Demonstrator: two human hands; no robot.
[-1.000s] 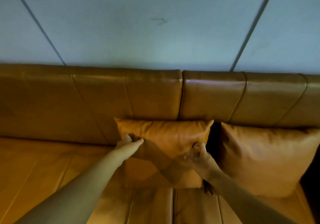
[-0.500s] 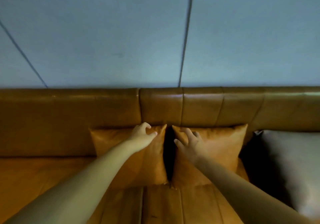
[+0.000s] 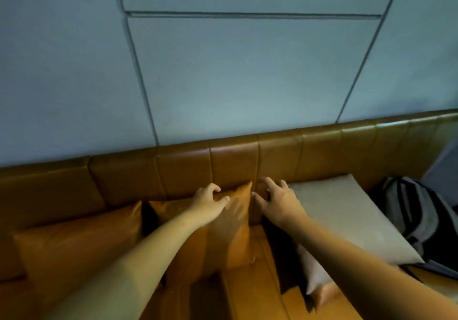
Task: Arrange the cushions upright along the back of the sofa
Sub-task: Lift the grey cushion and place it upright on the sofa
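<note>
Two tan leather cushions stand upright against the sofa back [image 3: 280, 156]: one at the left [image 3: 74, 245] and a middle one [image 3: 233, 235]. My left hand [image 3: 208, 202] curls over the middle cushion's top edge, thumb on its front. My right hand [image 3: 280, 202] hovers with fingers spread in the gap between that cushion and a grey cushion [image 3: 347, 218]. The grey cushion leans back at a slant against the sofa. A tan cushion corner [image 3: 324, 295] pokes out from under its lower edge.
A grey and black backpack [image 3: 418, 210] lies on the seat at the far right, beside the grey cushion. A pale panelled wall [image 3: 247, 84] rises behind the sofa. The tan seat [image 3: 247, 292] shows between my forearms.
The view has swung right. My left hand has gone from the left tan cushion to the middle one; my right hand has left that cushion and reached the grey cushion's corner.
</note>
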